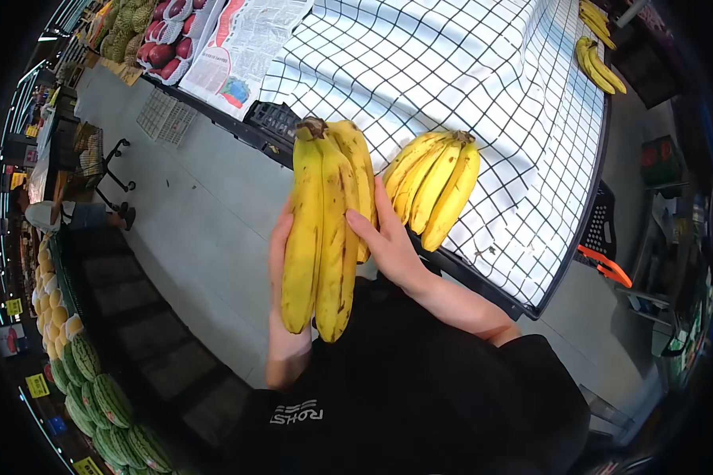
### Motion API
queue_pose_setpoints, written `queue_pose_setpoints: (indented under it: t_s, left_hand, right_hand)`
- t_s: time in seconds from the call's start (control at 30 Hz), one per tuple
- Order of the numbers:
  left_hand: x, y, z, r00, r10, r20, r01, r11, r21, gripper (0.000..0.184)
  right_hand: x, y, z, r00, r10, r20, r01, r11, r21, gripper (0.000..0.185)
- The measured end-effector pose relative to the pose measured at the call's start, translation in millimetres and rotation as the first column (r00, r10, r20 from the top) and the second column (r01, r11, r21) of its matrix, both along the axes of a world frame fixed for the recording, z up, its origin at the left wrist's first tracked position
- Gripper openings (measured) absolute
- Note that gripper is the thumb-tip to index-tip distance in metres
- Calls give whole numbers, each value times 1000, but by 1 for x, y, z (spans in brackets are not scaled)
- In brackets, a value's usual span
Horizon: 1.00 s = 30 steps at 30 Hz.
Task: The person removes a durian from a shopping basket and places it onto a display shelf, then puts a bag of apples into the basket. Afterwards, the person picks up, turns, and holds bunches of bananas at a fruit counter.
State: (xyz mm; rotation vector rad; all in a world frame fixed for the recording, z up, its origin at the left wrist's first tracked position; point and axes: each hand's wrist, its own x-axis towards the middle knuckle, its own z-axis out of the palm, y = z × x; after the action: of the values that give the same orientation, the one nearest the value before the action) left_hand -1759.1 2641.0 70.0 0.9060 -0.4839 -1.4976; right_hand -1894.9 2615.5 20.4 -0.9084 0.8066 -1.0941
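Observation:
Both hands hold one bunch of yellow bananas (318, 229), its brown stem at the top and dark specks on the peel. My left hand (280, 245) supports the bunch from its left side, partly hidden behind the fruit. Around the right side is my right hand (388, 241), with the thumb lying on the peel. Another bunch (436, 184) rests just to the right on the checked cloth (515, 158), near the edge of the display table, apart from the held one.
Two small banana bunches (598, 67) lie at the table's far right. Newspaper (242, 51) and wrapped red fruit (166, 51) are at the upper left. Watermelons (103, 404) fill the lower left. A white crate (166, 117) stands on the floor, and an orange-handled basket (606, 265) is at the right.

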Motion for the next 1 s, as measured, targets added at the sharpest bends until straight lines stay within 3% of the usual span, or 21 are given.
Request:
queue_pose_setpoints:
  t_s: [0.07,0.3,0.4,0.47,0.53,0.6,0.73,0.77,0.8,0.87,1.0]
  left_hand:
    - [-1,-20,-1,998,-56,0,56,998,4,47]
    - [5,-84,-15,974,-224,-19,224,975,-2,53]
    - [14,-123,-23,942,-335,7,335,942,28,48]
    - [18,-154,-21,910,-412,50,413,910,-17,49]
    - [23,-187,-20,867,-489,95,495,867,-63,49]
    - [32,-221,-28,868,-496,24,497,864,-80,54]
    - [41,-288,-37,773,-634,14,627,760,-172,58]
    - [42,-301,-44,805,-593,-10,587,799,-130,58]
    - [42,-310,-41,792,-611,-12,604,785,-134,58]
    - [42,-324,-37,797,-592,123,604,788,-123,51]
    - [45,-341,-42,827,-553,106,562,822,-96,56]
  right_hand:
    - [-7,-9,8,998,2,64,-2,1000,3,82]
    - [-3,-44,-9,976,-195,-97,198,980,13,80]
    - [4,-69,-9,955,-296,-31,296,955,-10,80]
    - [7,-92,-5,933,-334,-134,337,941,0,82]
    - [10,-116,15,898,-389,-205,390,920,-41,77]
    - [16,-136,41,893,-383,-239,397,918,12,67]
    - [35,-197,18,793,-528,-304,513,848,-135,59]
    - [36,-205,17,766,-517,-383,491,854,-173,72]
    - [39,-215,14,752,-535,-384,509,842,-177,72]
    - [45,-234,3,730,-577,-366,522,817,-247,62]
    - [57,-251,-4,660,-673,-334,595,740,-314,57]
